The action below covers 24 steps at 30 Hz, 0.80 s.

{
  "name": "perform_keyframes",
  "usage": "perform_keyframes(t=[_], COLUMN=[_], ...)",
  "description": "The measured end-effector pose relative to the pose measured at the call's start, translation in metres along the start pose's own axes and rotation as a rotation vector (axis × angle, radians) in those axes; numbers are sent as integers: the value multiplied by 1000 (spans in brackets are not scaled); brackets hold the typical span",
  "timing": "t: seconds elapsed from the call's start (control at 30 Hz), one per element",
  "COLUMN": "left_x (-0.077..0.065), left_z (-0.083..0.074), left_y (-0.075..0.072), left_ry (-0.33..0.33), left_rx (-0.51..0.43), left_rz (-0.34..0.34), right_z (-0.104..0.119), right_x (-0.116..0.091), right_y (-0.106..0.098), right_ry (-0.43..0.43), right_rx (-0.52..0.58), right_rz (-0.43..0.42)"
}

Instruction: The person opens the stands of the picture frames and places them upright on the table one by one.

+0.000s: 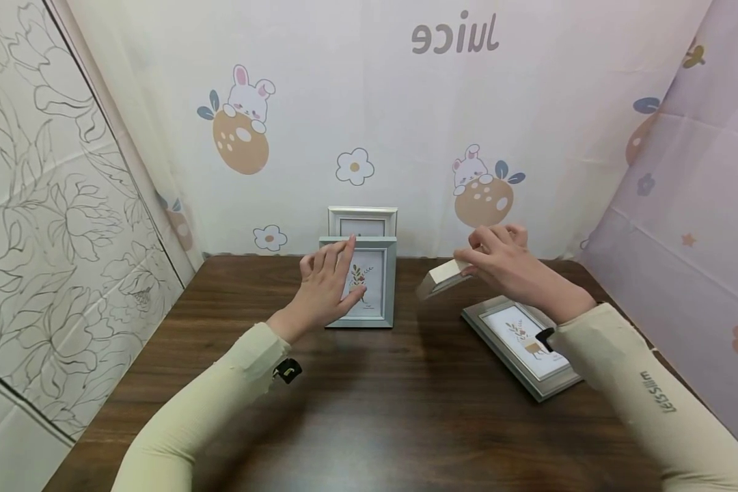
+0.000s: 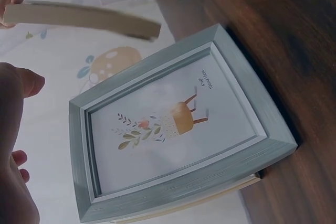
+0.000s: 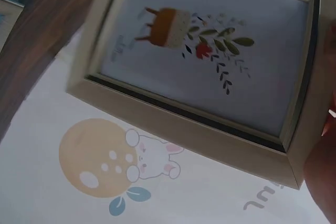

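My left hand [image 1: 335, 273] is open, its fingers straight, just in front of a grey-green picture frame [image 1: 378, 283] that stands upright at the back of the table. In the left wrist view the palm [image 2: 13, 129] shows at the left edge, a little apart from this frame [image 2: 173, 129]. My right hand [image 1: 486, 256] grips a cream picture frame [image 1: 443, 277] by its edge and holds it tilted above the table. In the right wrist view the cream frame [image 3: 205, 61] shows a plant print, with a finger [image 3: 321, 171] at its right edge.
A second grey frame [image 1: 363, 220] stands behind the first, against the cartoon-print backdrop [image 1: 406, 123]. A third grey frame [image 1: 519, 345] lies flat under my right forearm. The dark wooden table [image 1: 369, 410] is walled by cloth on three sides.
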<state>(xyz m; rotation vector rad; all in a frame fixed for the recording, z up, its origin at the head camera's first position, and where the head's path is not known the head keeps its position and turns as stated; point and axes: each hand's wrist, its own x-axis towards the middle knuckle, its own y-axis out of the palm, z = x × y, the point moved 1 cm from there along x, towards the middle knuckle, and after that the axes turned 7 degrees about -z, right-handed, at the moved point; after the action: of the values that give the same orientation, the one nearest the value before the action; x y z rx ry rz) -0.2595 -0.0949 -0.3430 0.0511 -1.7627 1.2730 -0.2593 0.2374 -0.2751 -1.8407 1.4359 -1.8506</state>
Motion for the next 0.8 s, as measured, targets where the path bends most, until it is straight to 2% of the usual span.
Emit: perform_keyframes(t=[0.17,0.33,0.57,0.8], left_x=[3,7,12,17], left_z=[1,1,1,1], left_y=[-2,-6,-16,-24], left_ry=[38,63,35,13], left_rx=[36,74,51,31], left_rz=[-30,-48,-35,-41], right_z=[-2,-2,4,13], right_x=[1,3,7,11], right_y=[-2,-5,-10,-20], right_ry=[-69,-114,-153,-178], right_rx=[-22,-64,-90,-110], right_rz=[-99,-153,-236,-261])
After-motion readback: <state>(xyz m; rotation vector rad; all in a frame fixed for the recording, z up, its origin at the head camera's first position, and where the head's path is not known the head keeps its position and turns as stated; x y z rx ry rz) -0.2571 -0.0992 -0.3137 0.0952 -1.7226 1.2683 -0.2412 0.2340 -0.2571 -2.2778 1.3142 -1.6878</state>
